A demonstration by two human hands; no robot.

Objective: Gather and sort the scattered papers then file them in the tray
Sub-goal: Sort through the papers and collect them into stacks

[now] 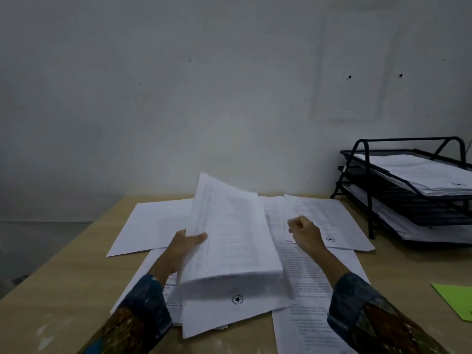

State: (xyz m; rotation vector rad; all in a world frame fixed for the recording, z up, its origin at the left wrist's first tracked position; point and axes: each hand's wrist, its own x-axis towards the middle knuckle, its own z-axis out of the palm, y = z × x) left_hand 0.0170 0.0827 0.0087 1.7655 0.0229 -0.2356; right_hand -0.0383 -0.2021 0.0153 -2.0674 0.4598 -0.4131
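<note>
My left hand (182, 247) grips a stack of white printed papers (232, 236) by its left edge, thumb on top, and the stack is raised and tilted above the table. More loose sheets (153, 226) lie scattered flat beneath and around it, one showing a black star stamp (237, 299). My right hand (305, 232) hovers with curled fingers over a sheet at the right (332, 218), which carries another star stamp; whether it pinches that sheet is unclear. The black wire tray (362, 159) stands at the back right, with papers in its tiers.
The wooden table (63, 290) ends at the left against a drop to the floor. A white wall stands close behind. A green sheet (454, 300) lies at the right edge of view. The tray rack takes up the table's right back corner.
</note>
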